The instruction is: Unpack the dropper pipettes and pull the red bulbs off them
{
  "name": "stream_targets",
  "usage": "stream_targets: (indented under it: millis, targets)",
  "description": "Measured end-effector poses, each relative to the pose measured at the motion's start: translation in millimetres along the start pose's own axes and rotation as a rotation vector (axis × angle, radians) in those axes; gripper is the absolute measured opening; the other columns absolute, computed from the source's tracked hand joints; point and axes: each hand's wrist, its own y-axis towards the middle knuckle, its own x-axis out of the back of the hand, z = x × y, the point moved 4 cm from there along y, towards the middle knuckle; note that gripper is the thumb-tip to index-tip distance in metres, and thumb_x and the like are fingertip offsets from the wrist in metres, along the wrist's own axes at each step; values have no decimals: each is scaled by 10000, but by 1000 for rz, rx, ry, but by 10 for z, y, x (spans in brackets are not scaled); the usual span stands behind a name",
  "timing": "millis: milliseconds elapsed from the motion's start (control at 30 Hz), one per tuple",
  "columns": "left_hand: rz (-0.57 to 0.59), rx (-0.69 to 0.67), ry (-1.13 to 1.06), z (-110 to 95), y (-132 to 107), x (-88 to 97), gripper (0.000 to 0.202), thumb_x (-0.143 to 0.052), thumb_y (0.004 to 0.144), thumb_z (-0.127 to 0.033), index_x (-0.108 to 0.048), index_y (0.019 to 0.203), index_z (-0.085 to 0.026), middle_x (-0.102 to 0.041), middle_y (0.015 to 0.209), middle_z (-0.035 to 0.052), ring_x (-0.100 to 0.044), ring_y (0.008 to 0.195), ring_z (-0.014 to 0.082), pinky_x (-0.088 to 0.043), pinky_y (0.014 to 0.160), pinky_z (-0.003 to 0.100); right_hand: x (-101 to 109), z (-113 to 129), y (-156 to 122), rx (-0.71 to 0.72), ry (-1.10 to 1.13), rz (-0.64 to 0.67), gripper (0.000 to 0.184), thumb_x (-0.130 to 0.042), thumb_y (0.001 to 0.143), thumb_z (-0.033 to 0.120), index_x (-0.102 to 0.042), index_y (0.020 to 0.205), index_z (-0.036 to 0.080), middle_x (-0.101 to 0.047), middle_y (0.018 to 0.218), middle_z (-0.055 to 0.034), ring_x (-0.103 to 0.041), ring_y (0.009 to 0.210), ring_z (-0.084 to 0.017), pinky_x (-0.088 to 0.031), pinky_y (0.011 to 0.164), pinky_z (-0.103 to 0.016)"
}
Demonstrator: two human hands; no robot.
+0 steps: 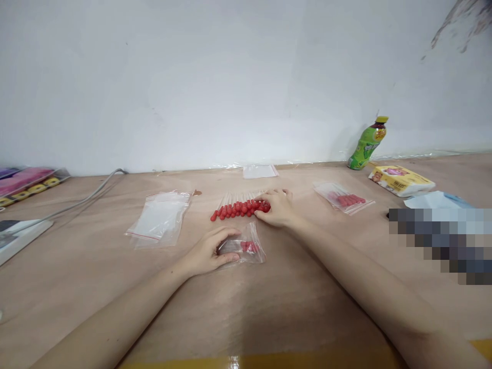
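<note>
On the pale brown wooden desk (292, 297), the left hand (209, 253) lies near the middle with its fingers curled round the left end of a small clear plastic zip bag (251, 249), pinching it against the surface; a few red-tipped pieces show inside the bag. Just beyond it lies a row of clear thin droppers with red rubber bulbs (238, 209), set side by side with the bulbs toward the person and the stems pointing at the wall. The right hand (277, 207) rests on the right end of that row, palm down and fingers bent over the last bulbs. Whether it is gripping one or only touching them cannot be told. To the left of the row, well apart from both hands, is a flat stack of empty clear zip bags with red seal lines (159, 220). To the right lies a filled clear bag of red-bulbed droppers (344, 199). Further back stand a green plastic drink bottle with a yellow cap (367, 143), leaning by the white wall, and a flat yellow printed carton (402, 180) beside it. A grey cable (84, 197) runs across the desk's far left.
</note>
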Motion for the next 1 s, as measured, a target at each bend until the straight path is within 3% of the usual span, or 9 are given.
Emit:
stream_targets:
  millis: [200, 267, 333, 467, 600, 800, 900, 1000]
  targets:
    - [9, 15, 23, 26, -5, -10, 443, -590, 772, -389, -461, 1157, -211, -561, 1132, 61, -523, 1031, 192, -420, 885, 338, 67, 54, -15, 58, -14, 16, 386, -570, 707, 487, -634, 988, 231, -611, 1008, -90, -475, 983, -292, -185, 903, -558]
    - [12, 25, 28, 37, -8, -12, 442, -585, 776, -390, -457, 1158, -211, -567, 1128, 61, -530, 1023, 191, -426, 877, 339, 172, 64, -55, 62, 63, -57, 385, -576, 718, 427, -612, 1028, 201, -611, 1004, -92, -500, 952, -263, -265, 890, -495]
    - [21, 23, 22, 40, -8, -16, 449, -583, 776, -392, -454, 1165, -209, -566, 1135, 65, -533, 1023, 194, -432, 871, 339, 262, 82, -142, 85, 204, -66, 259, -557, 738, 310, -631, 946, 175, -633, 875, -63, -539, 828, -195, -366, 800, -368]
    - [59, 15, 13, 20, 9, -28, 492, -587, 769, -400, -438, 1197, -210, -551, 1167, 75, -530, 1042, 205, -432, 882, 351, 302, 184, -413, 229, 378, 126, 81, -572, 704, 189, -649, 680, 183, -601, 639, 0, -519, 639, -120, -381, 668, -252]
    - [105, -2, 10, -26, 27, -54, 544, -590, 766, -400, -405, 1245, -220, -520, 1224, 77, -505, 1097, 211, -408, 929, 368, 216, 291, -599, 332, 320, 263, 94, -604, 729, 262, -680, 747, 209, -571, 634, 5, -485, 650, -120, -337, 652, -251]
    - [123, -33, -4, -35, 26, -91, 565, -584, 770, -399, -393, 1272, -224, -494, 1264, 90, -472, 1147, 232, -390, 954, 412, 98, 420, -653, 355, 309, 355, 284, -650, 674, 461, -671, 801, 207, -537, 734, -9, -467, 713, -139, -311, 638, -250]
    - [144, -55, 18, -31, 31, -108, 551, -579, 775, -399, -406, 1265, -215, -477, 1284, 93, -427, 1193, 238, -364, 981, 429, 60, 464, -694, 339, 350, 384, 319, -726, 579, 440, -675, 802, 218, -534, 783, -7, -478, 762, -152, -335, 670, -254]
    - [152, -67, 40, -36, 36, -114, 532, -561, 791, -392, -406, 1268, -213, -474, 1290, 85, -400, 1218, 228, -336, 1007, 425, 51, 484, -726, 306, 412, 345, 239, -706, 624, 372, -668, 803, 218, -527, 794, -9, -483, 765, -143, -356, 679, -244]
